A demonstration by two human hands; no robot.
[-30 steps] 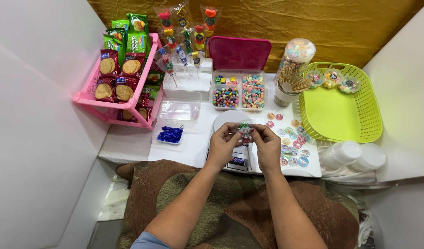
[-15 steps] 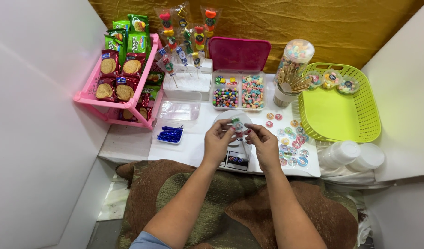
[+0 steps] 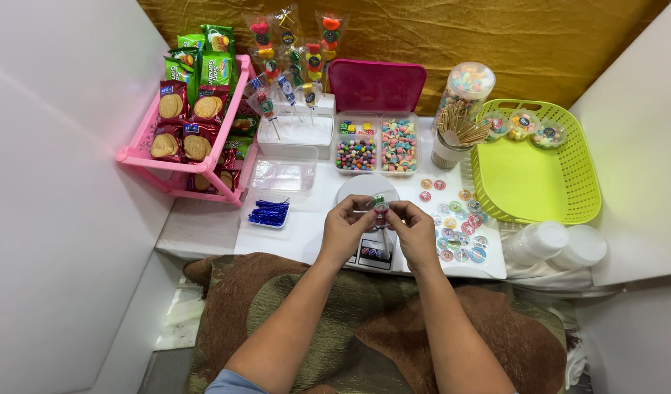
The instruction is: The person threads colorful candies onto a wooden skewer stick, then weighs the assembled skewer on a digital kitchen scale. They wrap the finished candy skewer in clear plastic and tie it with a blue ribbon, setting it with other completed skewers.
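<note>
Both hands slightly lower and closer to the body than a second ago; candy skewer (image 3: 379, 206) now over the small kitchen scale (image 3: 370, 219) rather than above the sticker sheet. Left hand (image 3: 344, 232) pinching the skewer's left side between thumb and fingertips. Right hand (image 3: 416, 235) pinching the right side, fingers curled in. Skewer held between the two, clear of the table. Judged: fine work on the wrapping near the top candy, not finished.

Around: compartment box of coloured sweets (image 3: 379, 144) just behind the scale, pink lid up. Blue twist ties (image 3: 269, 213) in a small tray to the left. Round stickers (image 3: 456, 228) to the right, green basket (image 3: 569, 182) beyond. Finished skewers (image 3: 288, 51) upright in a white block. Pink rack of biscuit packs (image 3: 186, 128) far left. Nothing between hands and ties or stickers.
</note>
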